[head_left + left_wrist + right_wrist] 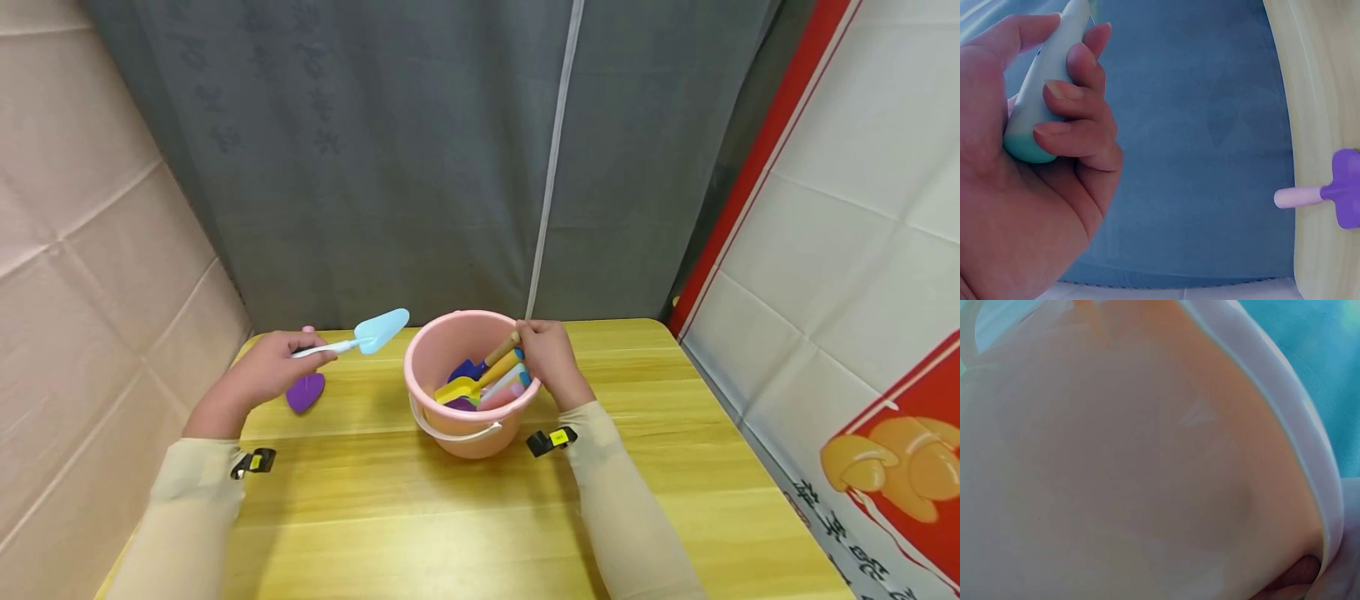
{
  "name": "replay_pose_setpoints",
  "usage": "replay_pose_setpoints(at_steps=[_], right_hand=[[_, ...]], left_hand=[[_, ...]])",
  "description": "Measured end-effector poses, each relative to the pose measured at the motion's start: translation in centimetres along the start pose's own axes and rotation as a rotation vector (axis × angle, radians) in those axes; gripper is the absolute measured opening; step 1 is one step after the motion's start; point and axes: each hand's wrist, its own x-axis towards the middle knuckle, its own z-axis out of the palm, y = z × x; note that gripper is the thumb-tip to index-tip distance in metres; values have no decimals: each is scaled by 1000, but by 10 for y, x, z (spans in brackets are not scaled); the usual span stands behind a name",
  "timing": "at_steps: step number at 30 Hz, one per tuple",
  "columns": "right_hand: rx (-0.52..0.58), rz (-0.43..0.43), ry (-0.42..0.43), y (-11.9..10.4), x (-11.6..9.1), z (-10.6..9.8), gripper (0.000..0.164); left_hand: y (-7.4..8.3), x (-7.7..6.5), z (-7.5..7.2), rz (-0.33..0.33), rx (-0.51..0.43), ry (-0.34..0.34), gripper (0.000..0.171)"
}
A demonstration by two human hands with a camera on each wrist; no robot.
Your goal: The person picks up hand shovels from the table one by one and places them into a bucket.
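Observation:
My left hand grips the white handle of a toy trowel with a light blue blade, raised above the table's left part. In the left wrist view, fingers curl round that handle, whose butt end is teal. A pink bucket stands upright mid-table, its white carrying handle hanging down in front. My right hand holds the bucket's right rim; in the right wrist view, a fingertip shows under the rim. Inside the bucket lie several toy tools, including a yellow shovel and a blue one.
Beneath my left hand, a purple heart-shaped toy shovel with a pink handle lies near the left back edge of the wood-grain table. A grey curtain hangs behind; pale walls flank both sides.

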Motion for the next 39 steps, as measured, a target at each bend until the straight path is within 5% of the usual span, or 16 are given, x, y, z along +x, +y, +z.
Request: replay_pose_setpoints(at_steps=[23,31,39], right_hand=[[-5,5,3,2,1,1,41],[-14,9,6,2,1,2,41],[-20,-8,8,2,0,4,41]], left_hand=[[55,22,12,127,64,-126,16],[74,36,21,165,188,-174,10],[84,42,27,123,288,-190,14]])
